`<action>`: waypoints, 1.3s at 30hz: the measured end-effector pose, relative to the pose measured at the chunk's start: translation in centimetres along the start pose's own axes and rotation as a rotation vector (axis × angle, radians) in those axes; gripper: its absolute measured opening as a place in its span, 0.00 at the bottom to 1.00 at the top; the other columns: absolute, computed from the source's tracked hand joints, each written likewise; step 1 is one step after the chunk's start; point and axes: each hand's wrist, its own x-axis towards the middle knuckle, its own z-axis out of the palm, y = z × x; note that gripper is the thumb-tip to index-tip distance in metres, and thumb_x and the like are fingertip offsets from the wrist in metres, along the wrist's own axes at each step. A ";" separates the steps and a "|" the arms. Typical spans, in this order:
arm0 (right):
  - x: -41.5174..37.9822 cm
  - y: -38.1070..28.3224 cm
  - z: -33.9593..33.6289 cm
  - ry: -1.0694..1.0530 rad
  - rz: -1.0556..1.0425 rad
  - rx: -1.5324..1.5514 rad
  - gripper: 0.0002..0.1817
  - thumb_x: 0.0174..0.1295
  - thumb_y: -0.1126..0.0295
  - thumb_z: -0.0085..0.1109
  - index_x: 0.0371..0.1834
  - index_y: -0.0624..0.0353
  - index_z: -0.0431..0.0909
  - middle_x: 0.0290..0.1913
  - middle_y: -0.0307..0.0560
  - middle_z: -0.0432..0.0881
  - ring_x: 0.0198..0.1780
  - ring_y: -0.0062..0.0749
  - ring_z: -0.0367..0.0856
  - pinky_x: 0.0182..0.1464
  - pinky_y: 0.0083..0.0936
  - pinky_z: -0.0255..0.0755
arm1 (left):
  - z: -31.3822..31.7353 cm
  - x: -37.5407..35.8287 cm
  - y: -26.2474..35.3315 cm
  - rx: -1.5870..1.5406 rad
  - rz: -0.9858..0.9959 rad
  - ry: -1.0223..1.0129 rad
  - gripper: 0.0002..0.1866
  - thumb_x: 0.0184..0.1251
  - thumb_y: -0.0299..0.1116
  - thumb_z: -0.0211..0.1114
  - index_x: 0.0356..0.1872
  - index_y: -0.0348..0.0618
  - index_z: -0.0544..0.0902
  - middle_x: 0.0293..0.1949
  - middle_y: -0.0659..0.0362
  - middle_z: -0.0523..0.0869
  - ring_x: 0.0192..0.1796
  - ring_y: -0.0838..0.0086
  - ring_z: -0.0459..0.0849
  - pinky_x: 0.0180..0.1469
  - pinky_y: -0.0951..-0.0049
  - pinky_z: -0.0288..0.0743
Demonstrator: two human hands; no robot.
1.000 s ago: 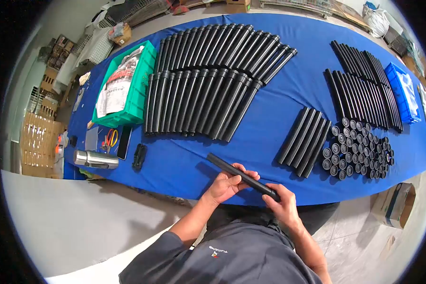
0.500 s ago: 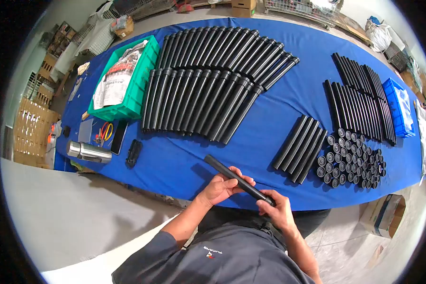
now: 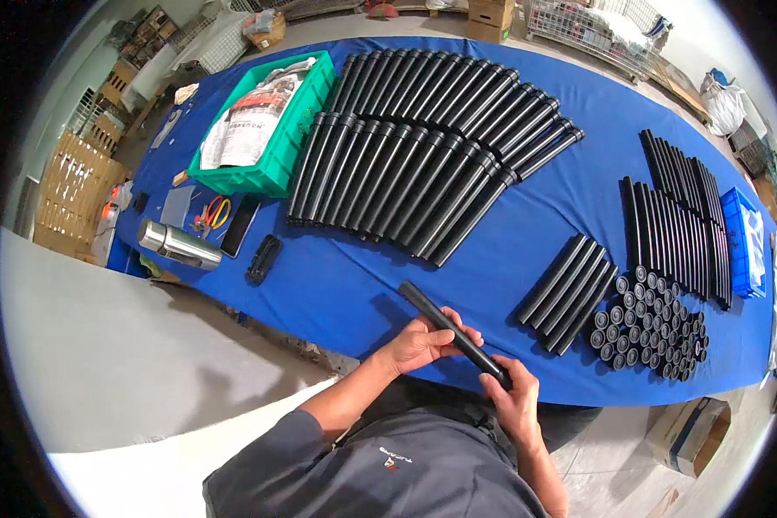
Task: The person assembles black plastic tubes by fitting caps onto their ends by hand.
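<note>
A black tube (image 3: 425,306) slants across in front of my body at the table's front edge. My left hand (image 3: 425,344) grips it around the middle, thumb on top and fingers beneath. At the lower end, my right hand (image 3: 516,399) is closed around the tube, partly hiding that end. Just right of the hands lie several plain black tubes (image 3: 570,293) side by side. Beyond them stands a cluster of round black caps (image 3: 643,324).
Two fanned rows of black tubes with collared ends (image 3: 406,173) cover the table's middle. A green crate (image 3: 272,173) holding newspaper, a steel flask (image 3: 180,245), pliers (image 3: 211,214) and a phone (image 3: 240,226) are on the left. Thinner tubes (image 3: 673,224) and a blue bin (image 3: 742,259) sit right.
The whole view has shifted, so the table's contents sit differently in the frame. Both hands still hold the same tube, and the right hand's fingers have turned slightly around its lower end.
</note>
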 end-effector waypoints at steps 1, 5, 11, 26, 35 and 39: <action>-0.1 -0.1 -0.3 -0.069 0.253 0.257 0.18 0.67 0.72 0.71 0.57 0.69 0.82 0.33 0.40 0.85 0.33 0.21 0.84 0.37 0.24 0.81 | 0.0 -0.1 0.0 0.000 0.001 -0.010 0.15 0.75 0.28 0.68 0.58 0.47 0.78 0.64 0.41 0.84 0.72 0.46 0.78 0.74 0.45 0.74; -0.3 0.0 -0.2 -0.100 0.404 0.410 0.19 0.68 0.72 0.70 0.58 0.70 0.81 0.33 0.39 0.84 0.32 0.20 0.82 0.36 0.22 0.80 | 0.5 0.0 0.0 0.000 0.009 0.004 0.12 0.76 0.25 0.65 0.56 0.46 0.79 0.62 0.44 0.85 0.69 0.51 0.82 0.73 0.50 0.78; -0.6 0.6 0.1 -0.116 0.326 0.395 0.19 0.68 0.71 0.70 0.58 0.68 0.82 0.31 0.38 0.83 0.30 0.18 0.80 0.34 0.20 0.75 | 0.3 -0.2 0.0 -0.024 0.010 -0.004 0.12 0.77 0.24 0.65 0.56 0.46 0.78 0.61 0.44 0.85 0.70 0.50 0.81 0.72 0.49 0.78; -0.4 -0.1 0.4 -0.014 0.095 0.107 0.19 0.66 0.71 0.72 0.57 0.68 0.82 0.32 0.40 0.83 0.29 0.21 0.80 0.33 0.23 0.75 | 0.0 -0.1 0.0 0.005 0.009 -0.002 0.16 0.74 0.27 0.69 0.58 0.48 0.78 0.63 0.42 0.84 0.72 0.48 0.78 0.73 0.44 0.76; -0.4 -0.8 -1.0 -0.174 0.478 0.423 0.20 0.66 0.68 0.72 0.56 0.69 0.83 0.29 0.38 0.83 0.29 0.19 0.80 0.33 0.22 0.74 | -0.3 -0.1 -0.1 0.036 -0.017 -0.026 0.18 0.72 0.26 0.71 0.58 0.46 0.77 0.62 0.42 0.85 0.70 0.46 0.80 0.71 0.43 0.78; -0.8 -0.1 -0.2 -0.102 0.409 0.434 0.20 0.66 0.69 0.72 0.58 0.68 0.83 0.29 0.37 0.82 0.29 0.18 0.79 0.32 0.21 0.73 | -0.3 -0.3 -0.2 0.059 0.005 -0.024 0.18 0.71 0.27 0.72 0.58 0.47 0.77 0.62 0.42 0.85 0.71 0.46 0.80 0.70 0.43 0.78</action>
